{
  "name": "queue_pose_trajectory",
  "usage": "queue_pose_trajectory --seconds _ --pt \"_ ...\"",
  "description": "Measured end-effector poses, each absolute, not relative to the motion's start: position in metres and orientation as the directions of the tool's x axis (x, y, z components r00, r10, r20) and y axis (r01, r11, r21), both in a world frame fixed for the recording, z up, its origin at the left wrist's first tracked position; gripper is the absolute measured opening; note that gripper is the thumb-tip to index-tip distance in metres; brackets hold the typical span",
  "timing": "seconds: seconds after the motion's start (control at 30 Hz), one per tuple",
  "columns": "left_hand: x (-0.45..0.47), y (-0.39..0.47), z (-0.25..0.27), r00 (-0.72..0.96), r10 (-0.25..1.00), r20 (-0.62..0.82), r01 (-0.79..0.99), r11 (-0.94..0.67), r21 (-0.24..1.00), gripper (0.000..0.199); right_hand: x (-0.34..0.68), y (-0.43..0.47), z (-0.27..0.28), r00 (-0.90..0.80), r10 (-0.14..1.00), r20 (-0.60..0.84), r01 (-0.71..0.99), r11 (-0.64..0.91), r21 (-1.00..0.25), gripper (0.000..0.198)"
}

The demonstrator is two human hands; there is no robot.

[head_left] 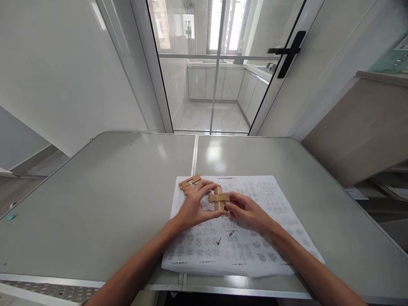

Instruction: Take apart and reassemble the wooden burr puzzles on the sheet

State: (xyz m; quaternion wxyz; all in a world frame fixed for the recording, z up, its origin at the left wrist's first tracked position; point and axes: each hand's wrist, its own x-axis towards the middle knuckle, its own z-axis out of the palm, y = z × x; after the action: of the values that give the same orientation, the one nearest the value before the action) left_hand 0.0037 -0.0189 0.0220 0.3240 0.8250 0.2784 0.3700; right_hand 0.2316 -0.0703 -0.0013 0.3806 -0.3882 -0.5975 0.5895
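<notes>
A light wooden interlocking burr puzzle (218,198), cross-shaped, is held between both hands above a printed sheet. The thumb and fingers of my left hand (198,205) clasp it at its top and bottom ends. From the right, my right hand (247,209) pinches the puzzle's side piece with thumb and fingertips. Behind my left hand lie darker notched wooden pieces (189,182), partly hidden by the fingers. Under everything spreads the white sheet (280,199), covered with small puzzle diagrams and text.
The grey folding table (127,204) has a seam down its middle and a metal edge. Beyond it stands a glass door with a black handle (289,53). A small teal object (11,217) sits at the far left. Wooden shelving (357,127) is on the right.
</notes>
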Motion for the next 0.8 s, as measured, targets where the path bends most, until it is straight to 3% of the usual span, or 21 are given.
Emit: queue_pose_trajectory --seconds 0.17,0.43,0.63,0.8 --pt "0.0 -0.019 0.02 0.647 0.63 0.429 0.193 -0.68 0.707 0.07 0.236 -0.069 -0.008 -0.47 0.881 -0.058 0.075 -0.025 -0.997 0.033" --pt "0.002 -0.023 0.023 0.666 0.578 0.471 0.184 -0.739 0.648 0.07 0.238 -0.069 -0.012 -0.397 0.914 -0.083 0.1 -0.047 -0.994 0.04" --pt "0.004 -0.025 0.02 0.65 0.585 0.484 0.199 -0.747 0.635 0.069 0.231 -0.072 -0.013 -0.321 0.947 0.007 0.103 0.043 -0.994 0.025" --pt "0.009 -0.029 0.012 0.628 0.562 0.538 0.198 -0.784 0.588 0.069 0.222 -0.073 -0.02 -0.163 0.983 0.086 0.114 0.105 -0.988 0.013"
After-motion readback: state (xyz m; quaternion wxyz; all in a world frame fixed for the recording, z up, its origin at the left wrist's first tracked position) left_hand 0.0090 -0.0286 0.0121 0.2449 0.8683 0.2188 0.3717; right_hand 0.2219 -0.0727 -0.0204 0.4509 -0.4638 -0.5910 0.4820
